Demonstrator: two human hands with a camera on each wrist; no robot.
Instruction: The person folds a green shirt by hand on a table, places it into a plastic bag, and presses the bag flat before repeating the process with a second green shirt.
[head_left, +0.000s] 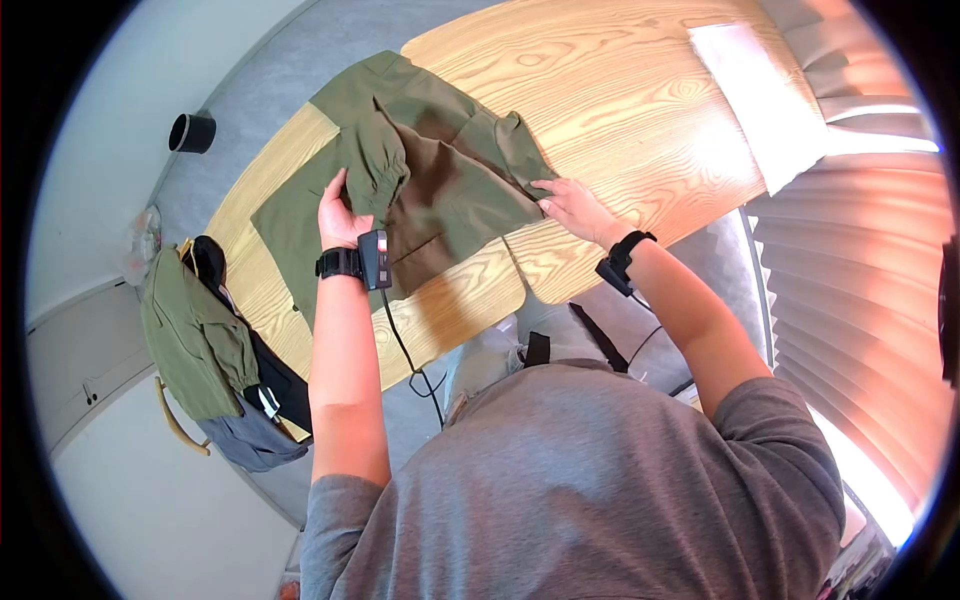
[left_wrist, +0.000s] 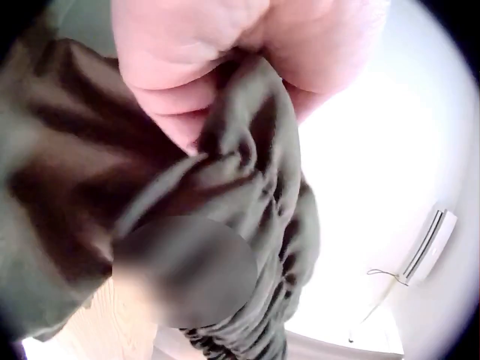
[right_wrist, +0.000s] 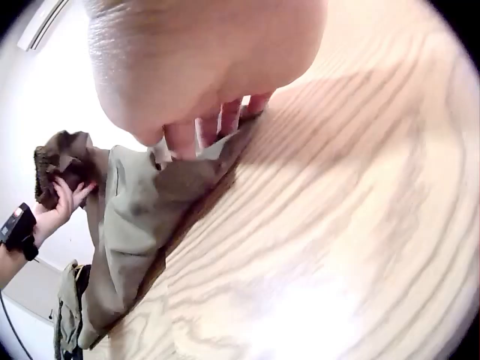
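Note:
An olive-green jacket (head_left: 440, 190) lies spread and rumpled on the wooden table, its brownish lining partly showing. My left hand (head_left: 343, 215) grips a gathered sleeve (head_left: 375, 150) at the jacket's left part. In the left wrist view, fabric comes out bunched between the thumb and fingers of that hand (left_wrist: 255, 45), and the elastic gathers (left_wrist: 262, 300) hang below. At the garment's right edge, my right hand (head_left: 578, 208) pinches the cloth near the tabletop. The right wrist view has its fingertips on the jacket's edge (right_wrist: 195, 169); the thumb is mostly hidden there.
More clothes, green and dark, hang over a chair (head_left: 205, 340) left of the table (head_left: 620, 90). A white sheet-like item (head_left: 760, 100) lies at the table's far right, near pleated curtains (head_left: 850, 290). A black bin (head_left: 192, 133) stands on the floor. Cables trail from both wrist cameras.

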